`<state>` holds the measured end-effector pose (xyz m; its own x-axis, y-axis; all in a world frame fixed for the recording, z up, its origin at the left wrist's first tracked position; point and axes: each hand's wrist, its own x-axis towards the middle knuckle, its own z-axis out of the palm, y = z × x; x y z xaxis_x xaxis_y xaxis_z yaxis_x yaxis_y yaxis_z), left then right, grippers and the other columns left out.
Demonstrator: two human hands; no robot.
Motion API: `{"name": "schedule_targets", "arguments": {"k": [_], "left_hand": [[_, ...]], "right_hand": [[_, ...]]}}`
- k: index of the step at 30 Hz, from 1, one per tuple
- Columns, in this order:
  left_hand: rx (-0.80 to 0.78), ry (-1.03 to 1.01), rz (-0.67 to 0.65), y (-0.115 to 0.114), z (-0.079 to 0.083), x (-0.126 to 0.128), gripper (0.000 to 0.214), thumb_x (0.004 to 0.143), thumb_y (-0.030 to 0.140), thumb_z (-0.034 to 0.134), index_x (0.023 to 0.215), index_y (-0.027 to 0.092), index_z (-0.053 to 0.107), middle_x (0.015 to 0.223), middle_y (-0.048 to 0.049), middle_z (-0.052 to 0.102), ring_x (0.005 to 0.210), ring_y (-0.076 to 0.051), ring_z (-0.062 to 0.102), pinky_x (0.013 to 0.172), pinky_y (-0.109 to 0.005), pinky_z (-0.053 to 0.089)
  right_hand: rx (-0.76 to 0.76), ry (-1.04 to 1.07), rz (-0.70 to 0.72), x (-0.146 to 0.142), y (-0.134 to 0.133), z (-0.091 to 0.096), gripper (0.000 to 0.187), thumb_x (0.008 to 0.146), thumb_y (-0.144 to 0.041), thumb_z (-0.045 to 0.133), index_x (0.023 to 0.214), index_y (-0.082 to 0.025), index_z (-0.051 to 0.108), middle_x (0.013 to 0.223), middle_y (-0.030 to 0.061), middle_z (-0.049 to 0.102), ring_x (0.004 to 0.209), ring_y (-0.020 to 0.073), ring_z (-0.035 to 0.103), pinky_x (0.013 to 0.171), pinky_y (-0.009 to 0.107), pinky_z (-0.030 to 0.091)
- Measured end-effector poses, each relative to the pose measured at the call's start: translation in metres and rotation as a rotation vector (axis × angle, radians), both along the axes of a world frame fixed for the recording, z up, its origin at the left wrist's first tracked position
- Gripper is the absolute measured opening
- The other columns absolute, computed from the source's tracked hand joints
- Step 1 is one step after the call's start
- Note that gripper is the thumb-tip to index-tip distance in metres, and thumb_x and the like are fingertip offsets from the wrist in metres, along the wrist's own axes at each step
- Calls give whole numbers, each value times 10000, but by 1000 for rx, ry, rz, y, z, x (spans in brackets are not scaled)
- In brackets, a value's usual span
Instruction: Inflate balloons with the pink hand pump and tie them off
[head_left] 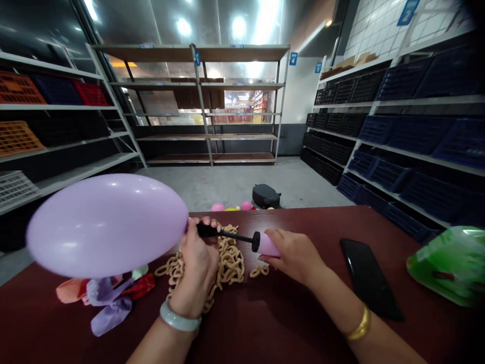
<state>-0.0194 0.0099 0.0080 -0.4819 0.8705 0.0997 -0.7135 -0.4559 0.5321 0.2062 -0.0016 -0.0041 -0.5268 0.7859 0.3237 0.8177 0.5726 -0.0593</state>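
A large inflated lilac balloon [108, 226] reaches out to the left from my left hand [200, 258]. That hand is closed round the black end of a hand balloon pump [237, 236], beside the balloon's neck. The neck itself is hidden by my fingers. My right hand [293, 253] grips the pump's pink barrel, and the black rod shows between the two hands. Beneath the left hand lies a heap of tan ring-shaped pieces [232, 263]. A few loose rings [259, 271] sit near the right fingertips. Limp balloons [109, 301] in purple, red and coral lie under the inflated one.
On the dark red table [265, 323], a black phone [371, 278] lies at the right, with a green plastic package [450, 265] beyond it. Past the far edge, a dark grey bag [266, 195] and small balloons [219, 207] are on the floor. Shelves with crates [420, 131] line the sides.
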Motion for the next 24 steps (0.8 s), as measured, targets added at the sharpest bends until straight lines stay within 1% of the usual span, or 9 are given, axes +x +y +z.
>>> {"name": "schedule_targets", "arguments": {"k": [5,8,10,12,14,16,18,20,24], "left_hand": [[-7,26,-87,-5,-15,32,185,828,294,631,758,186,498,672,7,507,621,-133,523,610,-270,464],[-21,30,-148,-12,-17,47,153,835,278,624,777,187,515,683,6,508,633,-134,520,629,-281,471],[-40,21,-162,-15,-17,52,145,830,274,630,786,187,524,685,6,507,638,-135,518,641,-289,474],[-54,18,-156,-16,-16,54,147,822,274,639,783,183,531,677,6,508,637,-136,520,650,-293,475],[-59,22,-145,-15,-17,52,148,816,270,644,773,178,536,669,6,516,642,-137,529,673,-298,479],[-63,27,-135,-14,-18,49,146,813,272,646,771,174,546,674,3,535,655,-138,543,708,-305,483],[-75,29,-122,-12,-21,47,141,809,273,652,782,168,563,695,-4,565,684,-139,562,748,-309,482],[-92,41,-114,-11,-23,47,148,804,280,659,792,159,576,714,-14,589,710,-142,577,770,-307,480],[-147,68,-98,-12,-24,48,169,790,293,675,786,155,577,711,-15,607,695,-142,590,743,-299,482]], "right_hand": [[-35,-14,-13,-9,-6,1,530,860,-579,536,1228,-200,490,1028,98,668,857,267,643,670,345,444],[-50,-1,-21,-15,-8,-1,534,849,-572,557,1224,-199,488,1028,95,670,853,262,645,661,338,447],[-58,15,-16,-18,-9,-3,548,849,-562,563,1247,-196,476,1050,99,666,871,258,645,673,336,454],[-59,31,0,-19,-10,-4,617,851,-554,566,1338,-210,410,1084,97,657,891,252,643,689,334,463],[-53,31,19,-19,-10,-4,693,858,-542,564,1436,-266,299,1077,75,652,873,238,643,685,327,468],[-38,24,31,-18,-9,-4,710,870,-508,564,1472,-337,228,1068,53,639,856,221,637,676,312,467],[-13,24,50,-18,-9,-3,665,887,-435,561,1466,-385,238,1110,47,611,892,209,622,695,300,463],[-2,23,76,-18,-9,-2,631,888,-358,560,1450,-399,276,1156,50,584,933,201,603,720,293,455],[-47,-10,70,-21,-12,3,589,851,-327,589,1398,-365,374,1090,62,591,884,204,592,682,277,430]]}}
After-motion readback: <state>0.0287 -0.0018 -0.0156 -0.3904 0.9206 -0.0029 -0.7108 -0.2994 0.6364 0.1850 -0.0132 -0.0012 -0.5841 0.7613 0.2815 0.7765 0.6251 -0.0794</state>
